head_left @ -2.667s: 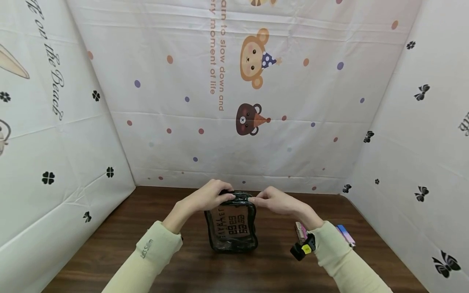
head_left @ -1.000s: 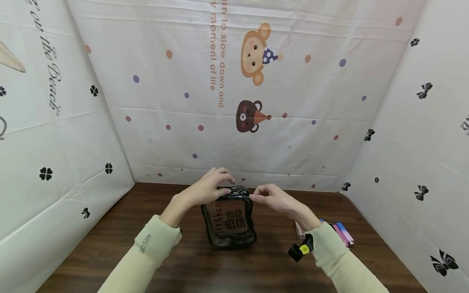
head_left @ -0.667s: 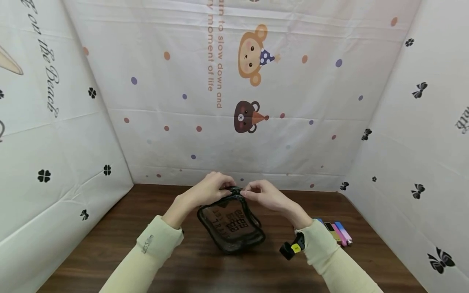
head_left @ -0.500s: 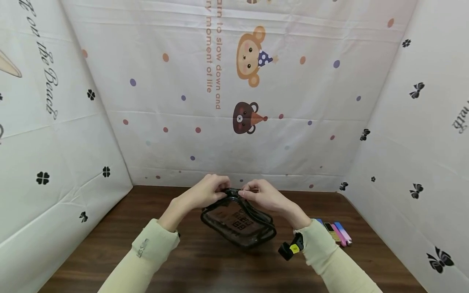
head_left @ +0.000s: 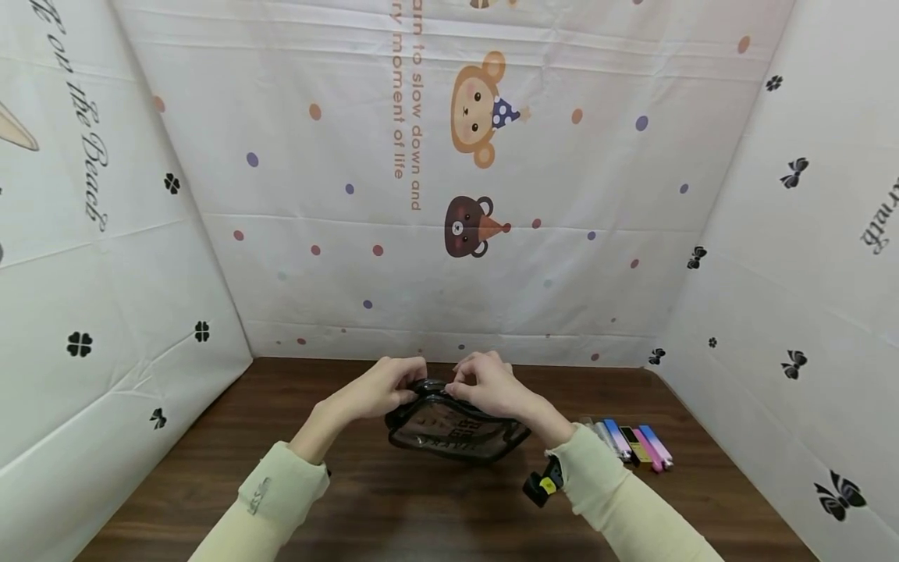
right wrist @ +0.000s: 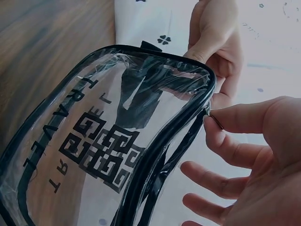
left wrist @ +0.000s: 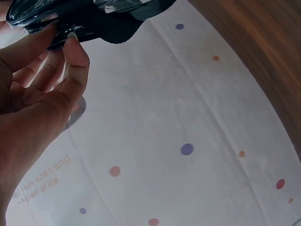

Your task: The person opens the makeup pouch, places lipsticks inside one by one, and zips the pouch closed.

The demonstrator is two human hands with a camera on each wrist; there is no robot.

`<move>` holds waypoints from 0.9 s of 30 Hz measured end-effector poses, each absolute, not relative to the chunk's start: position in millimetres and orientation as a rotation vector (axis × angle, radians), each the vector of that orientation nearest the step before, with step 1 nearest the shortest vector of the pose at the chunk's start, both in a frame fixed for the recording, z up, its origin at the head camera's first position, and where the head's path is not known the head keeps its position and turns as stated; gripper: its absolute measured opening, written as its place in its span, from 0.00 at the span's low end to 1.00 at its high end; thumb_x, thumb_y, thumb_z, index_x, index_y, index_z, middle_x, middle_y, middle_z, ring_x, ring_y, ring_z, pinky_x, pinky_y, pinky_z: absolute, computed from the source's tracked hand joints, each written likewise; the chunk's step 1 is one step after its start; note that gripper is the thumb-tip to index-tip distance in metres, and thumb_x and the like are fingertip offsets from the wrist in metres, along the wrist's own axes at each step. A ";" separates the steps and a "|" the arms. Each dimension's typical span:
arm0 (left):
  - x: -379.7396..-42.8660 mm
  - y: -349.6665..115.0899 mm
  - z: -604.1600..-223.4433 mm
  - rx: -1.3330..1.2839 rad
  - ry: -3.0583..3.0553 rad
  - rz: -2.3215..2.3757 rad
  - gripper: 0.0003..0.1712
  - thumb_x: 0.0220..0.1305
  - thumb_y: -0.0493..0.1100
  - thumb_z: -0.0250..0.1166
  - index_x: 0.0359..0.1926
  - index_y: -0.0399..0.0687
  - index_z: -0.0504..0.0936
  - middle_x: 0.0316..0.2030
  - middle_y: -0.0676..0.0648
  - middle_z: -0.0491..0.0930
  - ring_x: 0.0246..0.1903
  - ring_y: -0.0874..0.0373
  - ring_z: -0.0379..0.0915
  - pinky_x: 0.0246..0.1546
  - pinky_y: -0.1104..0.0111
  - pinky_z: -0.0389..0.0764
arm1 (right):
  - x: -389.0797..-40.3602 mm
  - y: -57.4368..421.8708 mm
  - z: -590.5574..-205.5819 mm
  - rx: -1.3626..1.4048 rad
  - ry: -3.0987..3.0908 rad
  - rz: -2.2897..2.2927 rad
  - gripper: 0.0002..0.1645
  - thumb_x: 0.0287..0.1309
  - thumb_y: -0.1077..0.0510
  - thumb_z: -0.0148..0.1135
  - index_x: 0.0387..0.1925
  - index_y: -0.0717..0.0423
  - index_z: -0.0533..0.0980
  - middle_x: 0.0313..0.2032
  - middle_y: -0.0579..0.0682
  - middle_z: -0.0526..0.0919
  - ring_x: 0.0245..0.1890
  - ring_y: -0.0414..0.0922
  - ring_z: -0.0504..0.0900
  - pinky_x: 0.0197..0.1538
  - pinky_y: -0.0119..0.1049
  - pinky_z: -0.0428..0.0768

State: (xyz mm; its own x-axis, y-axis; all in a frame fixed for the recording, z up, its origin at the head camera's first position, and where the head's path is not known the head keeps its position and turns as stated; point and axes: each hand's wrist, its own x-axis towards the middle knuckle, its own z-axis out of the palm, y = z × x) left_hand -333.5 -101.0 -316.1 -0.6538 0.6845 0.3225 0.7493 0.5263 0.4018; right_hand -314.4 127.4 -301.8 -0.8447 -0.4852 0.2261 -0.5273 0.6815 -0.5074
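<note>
In the right wrist view, the right fingers point(right wrist: 240, 117) mostly cover a small dark tab point(right wrist: 216, 121), so its shape cannot be told, and the clear travel pouch point(right wrist: 101, 150) runs off the left and bottom edges. The left wrist view crops the pouch along the top. From the head, the left fingers point(head_left: 412, 368) hide part of its upper rim. Print on the left cuff point(head_left: 291, 472) is too small to read. The right sleeve point(head_left: 632, 499) partly covers the slim coloured items point(head_left: 635, 446), too small to identify.
</note>
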 end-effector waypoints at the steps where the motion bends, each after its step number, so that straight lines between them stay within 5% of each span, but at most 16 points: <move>1: -333.5 -102.2 -317.5 -1.240 -2.639 -0.789 0.09 0.62 0.30 0.63 0.34 0.48 0.74 0.24 0.51 0.74 0.22 0.64 0.64 0.26 0.74 0.67 | -314.3 126.0 -302.4 0.843 -2.816 0.868 0.16 0.65 0.53 0.60 0.20 0.46 0.80 0.51 0.50 0.81 0.58 0.58 0.66 0.54 0.61 0.61; 27: -334.8 -115.2 -333.6 -1.176 -2.714 -0.834 0.09 0.61 0.30 0.62 0.32 0.48 0.73 0.22 0.53 0.74 0.20 0.66 0.61 0.26 0.74 0.66 | -315.4 127.5 -311.8 0.697 -2.885 0.627 0.15 0.61 0.50 0.64 0.18 0.43 0.80 0.37 0.45 0.75 0.38 0.48 0.59 0.40 0.43 0.52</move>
